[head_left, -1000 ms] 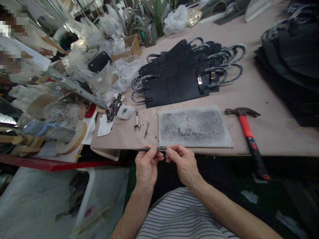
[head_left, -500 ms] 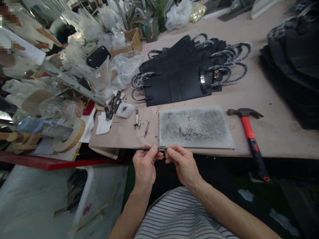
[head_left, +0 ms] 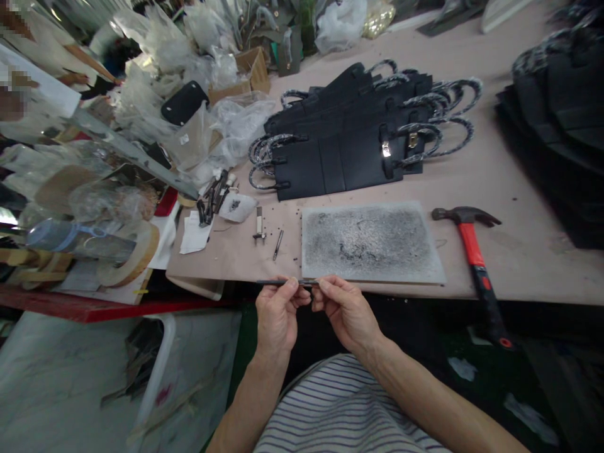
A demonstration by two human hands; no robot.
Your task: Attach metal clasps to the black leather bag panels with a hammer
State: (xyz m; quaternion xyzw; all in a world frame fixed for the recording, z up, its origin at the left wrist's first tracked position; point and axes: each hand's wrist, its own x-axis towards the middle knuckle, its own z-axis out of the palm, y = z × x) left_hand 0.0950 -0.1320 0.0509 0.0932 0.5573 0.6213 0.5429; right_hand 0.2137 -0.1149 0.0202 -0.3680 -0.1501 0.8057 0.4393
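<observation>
A thin dark strip (head_left: 267,282), seen nearly edge-on, is pinched between both hands just off the table's front edge. My left hand (head_left: 279,311) closes thumb over fingers on its left part. My right hand (head_left: 344,308) pinches its right end; what lies between those fingertips is mostly hidden. Just beyond the hands lies a scuffed pale board (head_left: 372,242), marked black across its middle. To its left are a slim metal punch (head_left: 278,245) and a small metal tool with a crosspiece (head_left: 259,226). A claw hammer (head_left: 472,248) with a red and black handle rests right of the board.
Black bag pieces with wrapped handles (head_left: 340,157) lie stacked behind the board. Another black pile (head_left: 561,138) stands at right. Several metal tools (head_left: 214,198), a paper (head_left: 194,233) and clear plastic bags (head_left: 243,126) crowd the left. The hammer handle overhangs the table edge.
The view has shifted slightly. Both hands keep their pinch on the dark strip and stay almost in place; nothing else has visibly moved.
</observation>
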